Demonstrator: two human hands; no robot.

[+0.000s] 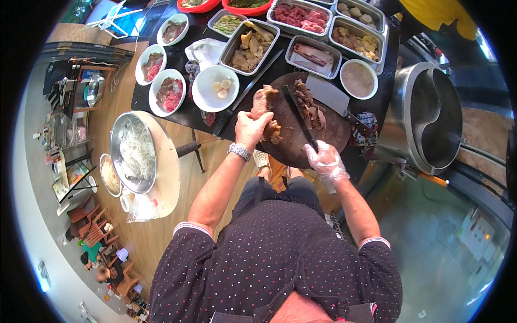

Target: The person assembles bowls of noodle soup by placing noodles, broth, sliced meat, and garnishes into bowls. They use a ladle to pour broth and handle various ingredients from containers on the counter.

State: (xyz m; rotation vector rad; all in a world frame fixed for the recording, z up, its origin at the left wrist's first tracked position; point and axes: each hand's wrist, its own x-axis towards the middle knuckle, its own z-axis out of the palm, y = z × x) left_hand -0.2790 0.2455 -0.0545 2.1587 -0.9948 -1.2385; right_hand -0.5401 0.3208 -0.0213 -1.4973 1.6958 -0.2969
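Observation:
My left hand (251, 128), bare and with a metal watch at the wrist, grips a chunk of cooked meat (263, 104) over the left part of a round chopping board (288, 151). In my right hand (326, 161), which wears a clear plastic glove, is the handle of a long dark-bladed knife (298, 115). Its blade points away from me across the board, apart from the held chunk. Just right of the blade lies a pile of cut cooked meat (310, 105). A broad cleaver (328, 95) rests at the board's far right, its handle over the edge.
Left of the board are a white bowl (206, 99) with pale round pieces and another long knife (258, 78). Metal trays of chicken (252, 46) and raw meat (299, 18) stand behind. A divided steel pot (404, 121) is at right, a basin of noodles (135, 149) at left.

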